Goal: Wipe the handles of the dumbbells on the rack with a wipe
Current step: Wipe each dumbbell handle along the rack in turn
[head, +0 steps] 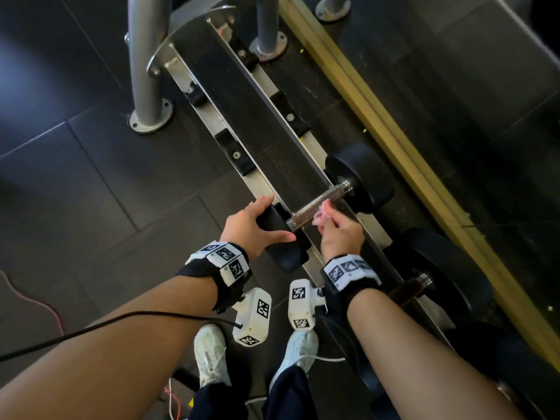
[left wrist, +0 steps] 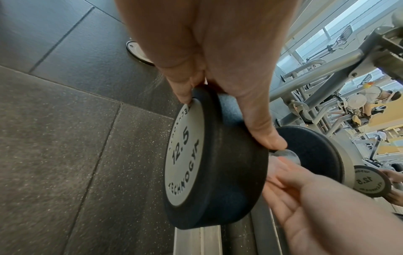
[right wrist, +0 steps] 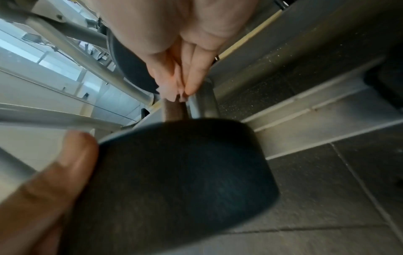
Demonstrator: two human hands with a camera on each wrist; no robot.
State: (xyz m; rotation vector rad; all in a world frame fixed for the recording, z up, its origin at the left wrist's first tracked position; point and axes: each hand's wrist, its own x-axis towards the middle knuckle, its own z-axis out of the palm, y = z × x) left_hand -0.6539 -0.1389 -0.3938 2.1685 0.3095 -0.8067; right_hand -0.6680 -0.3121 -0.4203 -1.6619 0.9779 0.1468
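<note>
Left hand (head: 253,224) grips dumbbell head (head: 280,237); right hand (head: 341,230) pinches wipe (head: 321,214) on handle (head: 315,207).

Black dumbbell (head: 333,204) lies across the rack (head: 218,116), pinkish wipe (head: 321,216) on its handle (head: 318,205).

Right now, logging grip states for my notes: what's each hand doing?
Left hand: grips the near dumbbell head, fingers and thumb spread over its rim.
Right hand: pinches the wipe against the handle.
</note>
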